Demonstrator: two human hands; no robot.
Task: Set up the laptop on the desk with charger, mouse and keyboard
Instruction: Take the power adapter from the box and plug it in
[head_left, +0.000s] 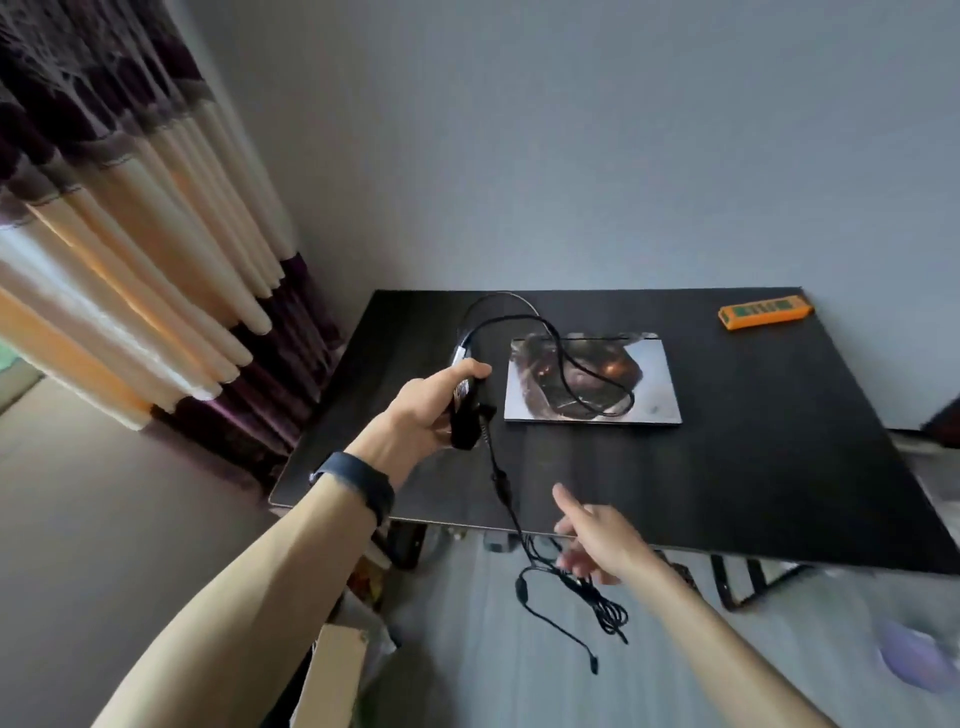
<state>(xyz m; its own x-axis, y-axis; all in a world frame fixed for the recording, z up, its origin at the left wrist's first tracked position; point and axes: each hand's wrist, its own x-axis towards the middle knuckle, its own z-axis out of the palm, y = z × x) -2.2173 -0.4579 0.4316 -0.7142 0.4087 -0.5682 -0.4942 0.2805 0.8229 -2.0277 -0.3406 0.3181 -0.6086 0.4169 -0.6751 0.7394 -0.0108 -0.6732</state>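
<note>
- Evidently we are at the charger step: our left hand (423, 410) grips the black charger brick (461, 423), fingers and thumb wrapped round it, just above the desk (727, 467) near its left side.
- Our right hand (597, 540) hovers at the front edge of the desk with fingers loosely spread and holding nothing we can make out. It is blurred, so we cannot tell whether it touches the charger cable (506, 499).
- That cable hangs from the brick over the front edge and ends in a loose tangle below desk level; another stretch of it loops across the lid of the laptop (644, 384).
- The laptop lies closed and flat near the middle of the desk, just beside the brick.
- We judge the task barely begun: nothing looks plugged in, the lid is down, and we see no mouse or keyboard.
- Next, we think, comes gathering the dangling cable with the right hand, lifting the loop off the lid, and finding both ends.
- The orange power strip (764, 312) sits at the far right corner, well apart from the brick, so the cable would have to cross the desk behind or round the laptop.
- For room: bare desk lies in front of and to the right of the laptop.
- The curtain (156, 260) crowds the left edge, and the hanging cable could catch on the front edge.
</note>
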